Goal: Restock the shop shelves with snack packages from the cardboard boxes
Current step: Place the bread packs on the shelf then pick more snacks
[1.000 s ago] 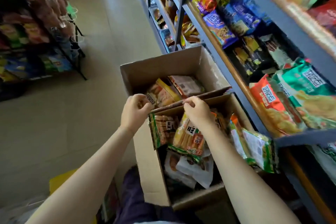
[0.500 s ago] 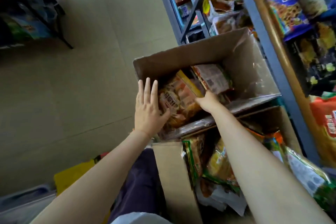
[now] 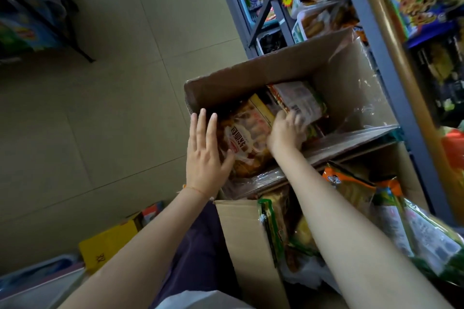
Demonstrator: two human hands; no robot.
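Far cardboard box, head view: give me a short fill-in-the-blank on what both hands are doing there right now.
1. The left hand has its fingers ____ beside the orange snack package.
2. The right hand reaches ____ the far cardboard box.
3. The right hand's fingers curl on the ____ package printed with a barcode.
4. The near box holds packages with ____ edges.

Missing words: straight; into; pale; green

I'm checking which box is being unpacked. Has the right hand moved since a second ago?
Yes. The right hand left the near box's rim and went forward into the far box, onto the packets there.
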